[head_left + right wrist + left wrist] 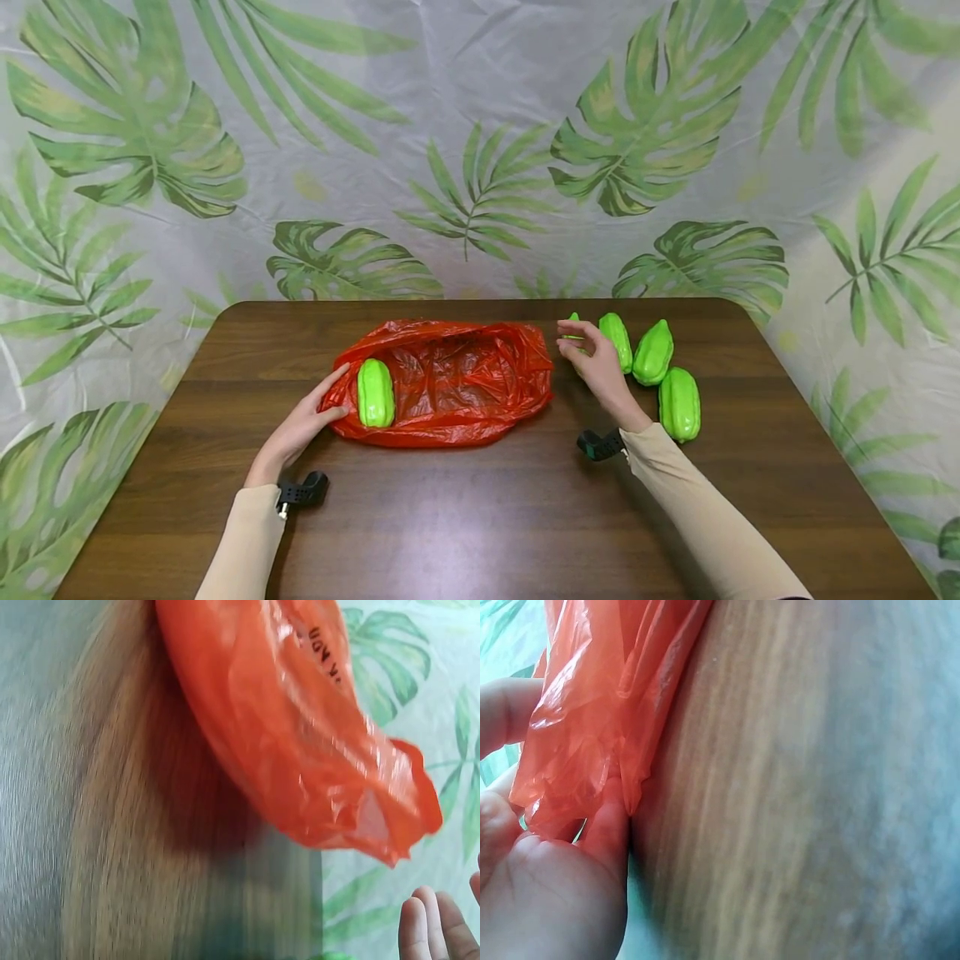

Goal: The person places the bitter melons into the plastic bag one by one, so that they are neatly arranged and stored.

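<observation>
We look down on a dark wooden table (pixel 480 517) whose rear edge meets a leaf-printed backdrop (pixel 480 125). Toward the left edge, our left hand (pixel 300 429) rests against the left end of a crumpled red plastic bag (pixel 457 383); in the left wrist view the thumb and fingers (pixel 607 825) pinch a fold of the thin plastic, though the picture is close and blurred, so most of the hand is cut off. A green ridged gourd (pixel 375 393) lies at that left end of the bag, just beside our fingertips; we cannot tell whether it sits inside the mouth or on top of the plastic. The bag lies near the table's middle, closer to the rear edge. To its right, our right hand (pixel 597 367) hovers with fingers loosely spread and gripping nothing; in the right wrist view only a few fingertips (pixel 439 926) show at the lower corner. It partly hides a small green gourd (pixel 573 317), of which only the tip shows. Three more gourds (pixel 654 354) lie toward the rear right corner.
</observation>
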`<state>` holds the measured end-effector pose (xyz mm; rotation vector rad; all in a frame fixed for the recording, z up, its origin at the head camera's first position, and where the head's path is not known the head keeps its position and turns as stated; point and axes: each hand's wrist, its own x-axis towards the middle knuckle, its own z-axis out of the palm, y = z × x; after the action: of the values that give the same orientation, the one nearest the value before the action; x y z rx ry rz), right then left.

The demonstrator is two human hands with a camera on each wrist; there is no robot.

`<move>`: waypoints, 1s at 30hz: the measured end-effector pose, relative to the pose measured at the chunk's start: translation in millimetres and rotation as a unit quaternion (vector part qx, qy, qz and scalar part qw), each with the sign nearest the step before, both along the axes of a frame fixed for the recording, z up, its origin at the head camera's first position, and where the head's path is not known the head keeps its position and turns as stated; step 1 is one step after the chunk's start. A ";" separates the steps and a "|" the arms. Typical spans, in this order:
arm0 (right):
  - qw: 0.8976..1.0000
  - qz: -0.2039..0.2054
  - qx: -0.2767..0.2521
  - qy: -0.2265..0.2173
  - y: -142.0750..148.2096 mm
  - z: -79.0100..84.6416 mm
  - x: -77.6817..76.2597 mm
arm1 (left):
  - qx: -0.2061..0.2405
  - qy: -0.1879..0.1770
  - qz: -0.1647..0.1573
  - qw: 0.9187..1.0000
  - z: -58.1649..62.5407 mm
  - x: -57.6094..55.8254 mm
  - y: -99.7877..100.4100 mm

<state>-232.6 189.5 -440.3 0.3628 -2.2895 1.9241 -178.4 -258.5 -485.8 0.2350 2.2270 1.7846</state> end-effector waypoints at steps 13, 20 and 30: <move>0.999 -0.030 0.011 -0.023 11.7 16.0 1.7 | -0.005 0.002 0.001 1.000 1.6 -0.5 1.4; 0.997 -0.056 0.048 -0.021 12.3 25.9 9.1 | -0.003 -0.002 0.006 1.000 1.1 -0.9 1.8; 0.995 -0.068 0.066 -0.019 25.4 -3.3 -8.6 | -0.003 -0.002 0.004 1.000 0.5 0.4 1.2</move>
<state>-241.2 214.9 -443.5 0.1803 -2.4040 1.7374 -178.0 -257.3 -485.3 0.2205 2.2327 1.7803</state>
